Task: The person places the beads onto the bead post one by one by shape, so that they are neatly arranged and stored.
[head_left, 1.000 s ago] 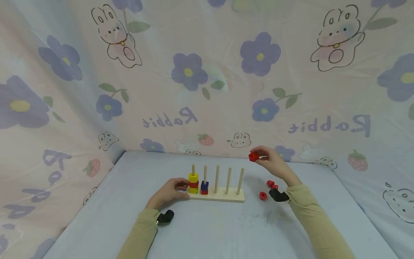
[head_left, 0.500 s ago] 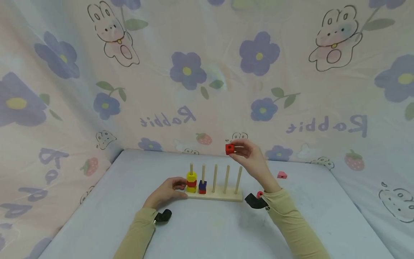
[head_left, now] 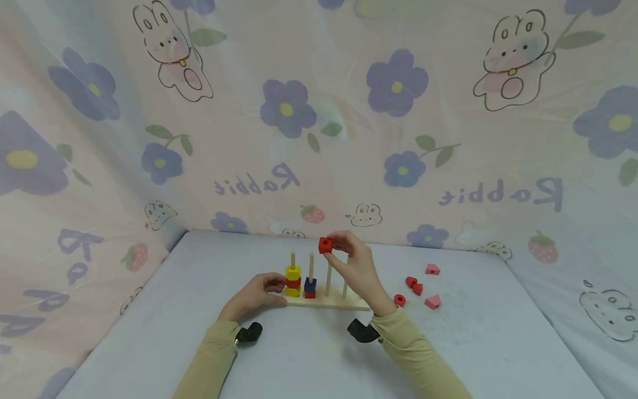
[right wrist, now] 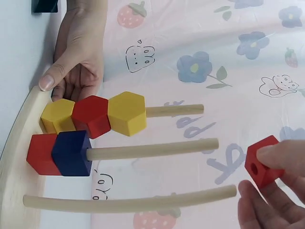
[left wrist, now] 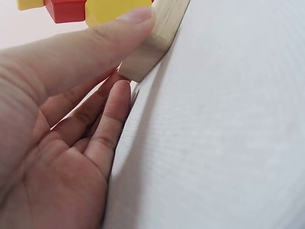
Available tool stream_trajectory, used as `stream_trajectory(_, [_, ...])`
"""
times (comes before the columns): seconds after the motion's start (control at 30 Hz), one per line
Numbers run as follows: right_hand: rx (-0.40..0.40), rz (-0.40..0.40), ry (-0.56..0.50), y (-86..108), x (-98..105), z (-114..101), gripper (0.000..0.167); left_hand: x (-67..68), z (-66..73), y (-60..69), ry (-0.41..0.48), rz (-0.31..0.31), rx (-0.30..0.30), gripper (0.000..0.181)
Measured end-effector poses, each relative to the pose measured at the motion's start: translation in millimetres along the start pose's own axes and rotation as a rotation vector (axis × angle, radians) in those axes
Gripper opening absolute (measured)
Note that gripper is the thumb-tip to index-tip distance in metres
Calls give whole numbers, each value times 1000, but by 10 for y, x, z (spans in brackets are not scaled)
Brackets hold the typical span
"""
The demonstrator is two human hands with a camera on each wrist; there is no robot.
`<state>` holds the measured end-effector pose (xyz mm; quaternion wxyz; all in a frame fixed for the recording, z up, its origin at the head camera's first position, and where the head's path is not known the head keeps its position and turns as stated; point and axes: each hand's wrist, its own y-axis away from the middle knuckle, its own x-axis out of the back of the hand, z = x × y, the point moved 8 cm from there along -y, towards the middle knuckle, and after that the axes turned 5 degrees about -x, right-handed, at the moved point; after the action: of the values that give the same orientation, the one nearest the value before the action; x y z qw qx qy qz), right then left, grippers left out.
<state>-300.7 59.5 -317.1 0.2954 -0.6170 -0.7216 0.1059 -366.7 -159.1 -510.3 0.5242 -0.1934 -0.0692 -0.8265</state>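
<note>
My right hand [head_left: 358, 270] pinches a red square bead [right wrist: 263, 164] with a hole through it, up in the air by the peg tops and apart from them. Thumb and fingers of my left hand [head_left: 253, 295] grip the left end of the wooden peg board [head_left: 324, 303]; the left wrist view has the thumb [left wrist: 90, 52] on the base's edge. On the leftmost peg sit a yellow, a red [right wrist: 91, 117] and a yellow hexagonal bead [right wrist: 127, 113]. The second peg carries a red square bead [right wrist: 42, 154] with a blue square bead [right wrist: 72, 153] above it. The third peg [right wrist: 133, 205] is bare.
To the right of the board lie a round red bead [head_left: 400, 300], two small red beads [head_left: 411, 282] close together, and two pink angular beads [head_left: 432, 302]. A patterned curtain [head_left: 349, 138] hangs behind the white table [head_left: 299, 354].
My right hand has carried the red square bead leftward from the table's right side to above the pegs, turning it so its hole shows. My left hand has kept its place on the board.
</note>
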Motion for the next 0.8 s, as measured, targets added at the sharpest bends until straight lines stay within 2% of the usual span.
stream_trajectory(0.27, [57, 13, 30, 59, -172, -106, 34, 11, 7, -3, -13, 3, -4, 53])
stream_trajectory(0.4, [70, 22, 52, 53, -256, -83, 33, 5, 13, 3, -1, 3, 6, 52])
stream_trajectory(0.47, [68, 22, 43, 33, -295, -21, 33, 5, 4, 3, -1, 1, 16, 52])
stream_trajectory(0.67, [27, 43, 28, -33, -374, 371, 35, 1, -13, 3, -13, 9, 25, 52])
stream_trajectory(0.8, [-70, 50, -8, -11, -412, 622, 36, 2, -23, 2, -12, 15, 34, 53])
